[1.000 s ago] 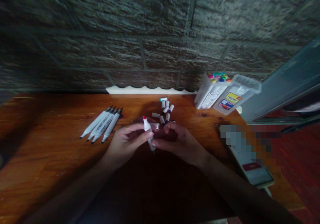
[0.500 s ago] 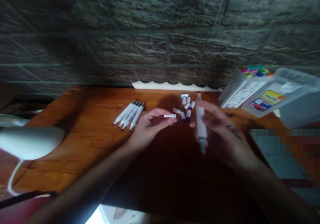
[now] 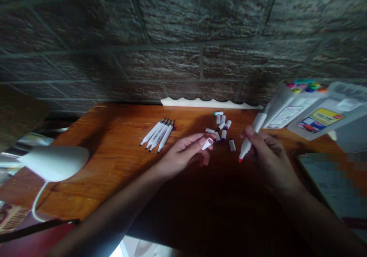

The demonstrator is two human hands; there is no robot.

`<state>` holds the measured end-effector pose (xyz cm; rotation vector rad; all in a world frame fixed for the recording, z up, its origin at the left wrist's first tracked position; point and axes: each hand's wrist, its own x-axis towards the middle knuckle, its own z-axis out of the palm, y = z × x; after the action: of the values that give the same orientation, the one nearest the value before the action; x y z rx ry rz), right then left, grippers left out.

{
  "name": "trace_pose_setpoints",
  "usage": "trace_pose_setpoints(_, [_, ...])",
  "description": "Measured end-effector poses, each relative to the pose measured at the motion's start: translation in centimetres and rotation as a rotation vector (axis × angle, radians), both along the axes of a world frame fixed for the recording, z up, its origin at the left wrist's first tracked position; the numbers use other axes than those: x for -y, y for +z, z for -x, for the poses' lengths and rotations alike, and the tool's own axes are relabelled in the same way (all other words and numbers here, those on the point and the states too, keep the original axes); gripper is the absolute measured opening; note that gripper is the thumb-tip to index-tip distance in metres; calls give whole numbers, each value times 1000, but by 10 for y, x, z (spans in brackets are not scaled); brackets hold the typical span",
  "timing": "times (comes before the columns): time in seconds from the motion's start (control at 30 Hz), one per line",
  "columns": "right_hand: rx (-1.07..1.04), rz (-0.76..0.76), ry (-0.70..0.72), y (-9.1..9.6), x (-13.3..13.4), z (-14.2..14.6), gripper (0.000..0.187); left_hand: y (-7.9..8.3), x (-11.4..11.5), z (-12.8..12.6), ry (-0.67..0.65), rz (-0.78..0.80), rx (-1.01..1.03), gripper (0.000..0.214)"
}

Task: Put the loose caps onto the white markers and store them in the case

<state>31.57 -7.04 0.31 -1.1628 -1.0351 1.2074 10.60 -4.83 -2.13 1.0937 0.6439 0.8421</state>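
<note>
A white marker (image 3: 256, 126) is held slantwise above the table (image 3: 114, 153), its red tip pointed down and to the left and its upper end raised toward the wall. It is gripped at mid-barrel by the closed fingers (image 3: 259, 140) of the right hand (image 3: 268, 155). A white cap (image 3: 207, 143) is pinched between the thumb and fingertips of the left hand (image 3: 186, 153), well apart from the marker's tip. Loose caps (image 3: 222, 126) are scattered just behind both hands, and four uncapped markers (image 3: 158, 134) are laid side by side further left. The picture is blurred, so the lettering on the barrel cannot be made out.
</note>
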Motion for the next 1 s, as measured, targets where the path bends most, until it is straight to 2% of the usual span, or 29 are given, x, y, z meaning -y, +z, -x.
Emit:
trace_pose_setpoints(0.13, [20, -1, -8, -7, 0, -1, 35, 5, 3, 2, -75, -36, -49, 26])
trace_pose_setpoints(0.3, [48, -110, -26, -10, 7, -2, 40, 8, 5, 2, -89, -124, -84, 15])
trace_pose_setpoints(0.43, [99, -162, -36, -9, 9, -3, 40, 2, 4, 2, -28, -237, -143, 16])
trace_pose_setpoints(0.5, [135, -160, -72, -7, 8, -3, 40, -3, 3, 1, 64, -364, -248, 19])
trace_pose_setpoints(0.57, [160, -166, -113, -5, 7, -2, 41, -7, 2, 1, 129, -521, -442, 19])
trace_pose_setpoints(0.63, [191, -180, -133, -4, 4, -2, 42, -10, 1, 1, 140, -660, -639, 16])
trace_pose_setpoints(0.73, [257, -180, -144, -5, 0, -3, 38, -14, -3, 2, 142, -779, -816, 12])
trace_pose_setpoints(0.8, [347, -182, -147, -9, -4, -6, 33, -17, -6, 3, 164, -801, -893, 13])
trace_pose_setpoints(0.87, [529, -228, -120, -16, -7, -10, 28, -20, -8, 5, 194, -791, -943, 19])
trace_pose_setpoints(1.0, [904, -335, 38, -32, -13, -18, 21, -20, -9, 7, 242, -743, -970, 33])
